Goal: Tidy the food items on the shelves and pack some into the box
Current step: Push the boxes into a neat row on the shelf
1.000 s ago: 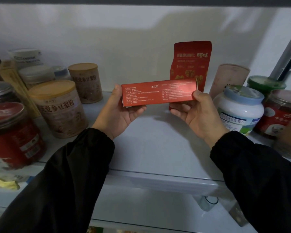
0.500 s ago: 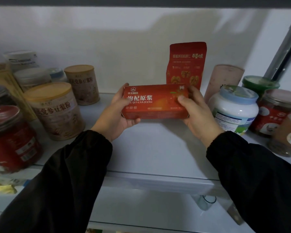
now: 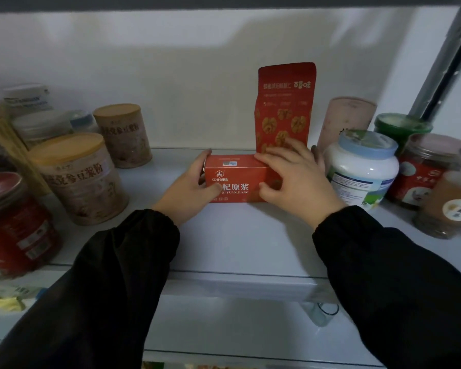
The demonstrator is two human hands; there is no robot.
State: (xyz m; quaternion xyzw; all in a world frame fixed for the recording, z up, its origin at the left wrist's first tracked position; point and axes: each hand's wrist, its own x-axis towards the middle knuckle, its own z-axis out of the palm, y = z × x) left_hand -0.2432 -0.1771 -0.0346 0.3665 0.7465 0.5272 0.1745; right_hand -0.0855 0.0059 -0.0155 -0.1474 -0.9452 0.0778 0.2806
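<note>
**Carton lowered onto the shelf**

Head view: A second ago the red rectangular cardboard carton (image 3: 234, 179) was held in the air between both hands with its small-print side showing. Half a second ago it had been turned front-out. Now it rests on the white metal shelf (image 3: 237, 241), printed front facing the person.

The left hand (image 3: 186, 187) grips the carton's left end, thumb on the front and fingers wrapped behind. The right hand (image 3: 296, 179) holds the right end, fingers spread over the top and thumb pressed to the front.

Just beyond the right hand's fingers stands a tall red stand-up snack pouch (image 3: 285, 107); whether it touches the carton cannot be told. A white plastic jar with a pale blue lid (image 3: 362, 166) sits close to the right of that hand.

The carton seems to be staying on the shelf rather than being packed. Only squaring it up and letting go appear to remain.
</note>
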